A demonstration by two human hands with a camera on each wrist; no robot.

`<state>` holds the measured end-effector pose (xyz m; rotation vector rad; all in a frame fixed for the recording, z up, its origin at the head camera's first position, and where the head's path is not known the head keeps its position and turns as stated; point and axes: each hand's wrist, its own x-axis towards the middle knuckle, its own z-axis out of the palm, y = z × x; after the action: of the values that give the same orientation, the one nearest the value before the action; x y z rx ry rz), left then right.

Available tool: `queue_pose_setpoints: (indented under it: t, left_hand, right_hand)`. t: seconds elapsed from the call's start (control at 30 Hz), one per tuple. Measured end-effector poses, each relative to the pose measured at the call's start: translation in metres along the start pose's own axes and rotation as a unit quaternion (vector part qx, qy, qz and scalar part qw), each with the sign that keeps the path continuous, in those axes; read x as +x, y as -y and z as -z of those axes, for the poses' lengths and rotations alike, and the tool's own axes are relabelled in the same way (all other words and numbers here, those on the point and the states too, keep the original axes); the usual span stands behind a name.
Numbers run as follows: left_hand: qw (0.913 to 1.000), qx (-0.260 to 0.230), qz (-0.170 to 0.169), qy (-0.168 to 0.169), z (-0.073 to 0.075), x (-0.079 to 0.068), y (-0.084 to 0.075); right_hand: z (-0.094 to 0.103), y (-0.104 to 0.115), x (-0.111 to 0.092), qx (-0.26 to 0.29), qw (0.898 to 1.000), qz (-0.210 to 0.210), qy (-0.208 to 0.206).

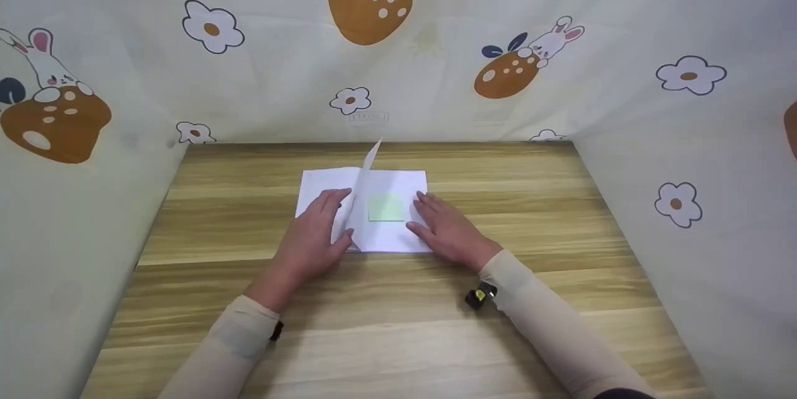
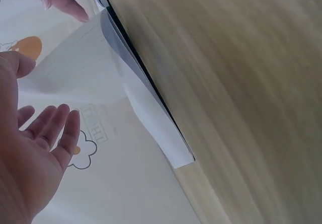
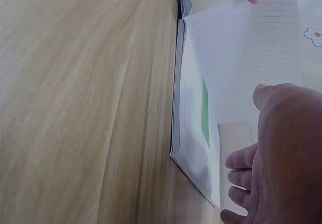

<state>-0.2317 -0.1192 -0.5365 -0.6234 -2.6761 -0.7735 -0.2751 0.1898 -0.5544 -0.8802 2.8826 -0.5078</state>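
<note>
An open notebook (image 1: 395, 240) with lined white pages lies on the table. A light green sticky note (image 1: 386, 207) is on its right page. One page (image 1: 372, 159) stands upright near the spine. Left of this page is my left hand (image 1: 314, 234), palm facing it and fingers extended; in the left wrist view the hand (image 2: 35, 148) has nothing between its fingers. Whether it touches the page is unclear. At the notebook's right edge, my right hand (image 1: 451, 228) has its fingers loosely extended. It looks empty in the right wrist view (image 3: 282, 153).
The wood-grain table (image 1: 398, 324) spreads around the notebook. Behind it and on both sides hangs a pale cloth (image 1: 280, 75) printed with flowers and rabbits. A small black device (image 1: 476, 297) sits by the right wrist.
</note>
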Motion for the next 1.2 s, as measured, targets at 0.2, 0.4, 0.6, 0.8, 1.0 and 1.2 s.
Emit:
queue_pose_setpoints:
  t: [0.2, 0.4, 0.6, 0.8, 1.0, 1.2]
  left_hand:
    - [0.9991, -0.01, 0.024, -0.035, 0.004, -0.003, -0.002]
    - [0.9987, 0.0, 0.03, -0.04, 0.009, -0.004, -0.001]
    - [0.9992, 0.021, 0.02, -0.027, 0.014, -0.003, 0.004]
    - [0.9987, 0.048, 0.012, 0.007, 0.017, -0.003, 0.012]
    - [0.997, 0.053, 0.008, 0.056, 0.012, -0.004, 0.019]
    - [0.9908, 0.059, 0.02, 0.12, 0.001, -0.002, 0.026]
  right_hand:
    - [0.001, 0.001, -0.001, 0.002, 1.0, 0.0, -0.003]
    - [0.002, 0.001, -0.001, 0.0, 1.0, -0.001, -0.005]
    - [0.002, 0.001, -0.001, -0.002, 1.0, -0.001, -0.002]
    - [0.003, 0.001, -0.002, 0.003, 1.0, -0.01, 0.0]
    - [0.004, 0.002, -0.003, 0.005, 1.0, -0.007, -0.003]
    - [0.005, 0.001, -0.003, 0.002, 1.0, -0.006, -0.001]
